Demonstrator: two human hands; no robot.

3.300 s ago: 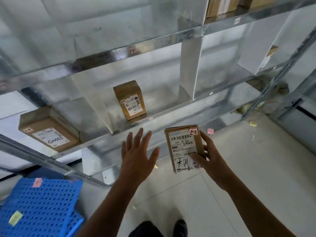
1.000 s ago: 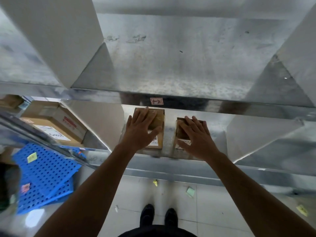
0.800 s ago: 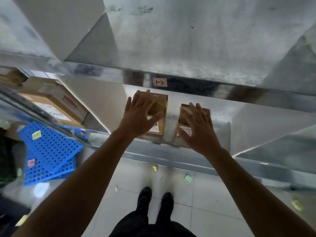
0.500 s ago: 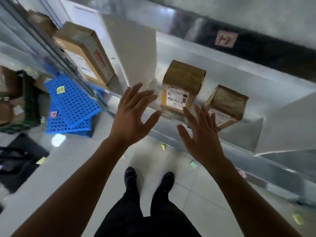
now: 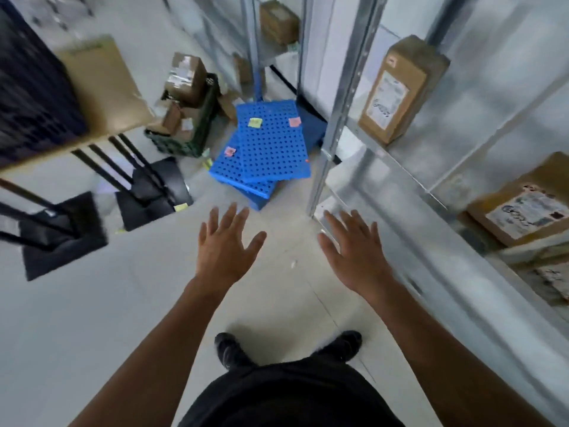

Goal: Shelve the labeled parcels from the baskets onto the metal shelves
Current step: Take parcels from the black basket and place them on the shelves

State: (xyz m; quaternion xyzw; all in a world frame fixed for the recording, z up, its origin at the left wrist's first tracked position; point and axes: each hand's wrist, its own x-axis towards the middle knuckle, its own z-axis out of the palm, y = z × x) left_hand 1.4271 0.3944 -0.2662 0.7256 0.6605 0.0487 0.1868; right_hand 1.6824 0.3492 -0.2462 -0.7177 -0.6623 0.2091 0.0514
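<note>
Seen from the head camera, both bare arms reach forward over the pale floor [image 5: 92, 303]. The left hand [image 5: 226, 251] and the right hand [image 5: 354, 254] are spread wide with palms down and fingers apart; they hold nothing, touch nothing and stay clear of each other. The metal shelves [image 5: 409, 177] fill the right side, from one o'clock round to four o'clock. On them, at one o'clock from the hands, a tall parcel [image 5: 397, 90] stands upright near a shelf post, its white label facing out. At three o'clock a flatter parcel [image 5: 523, 208] lies with its label up. At eleven o'clock, well away from the hands, a dark basket [image 5: 203, 127] sits on the floor with brown boxes [image 5: 184, 77] piled in it, one rising above the rim. Just beside the basket, at twelve o'clock, blue perforated panels [image 5: 271, 149] lie stacked askew, with small sticky notes on them. At six o'clock two black shoes [image 5: 228, 349] show beneath the arms. At ten o'clock a cardboard sheet [image 5: 101, 84] lies on a table [image 5: 46, 155], blurred.
</note>
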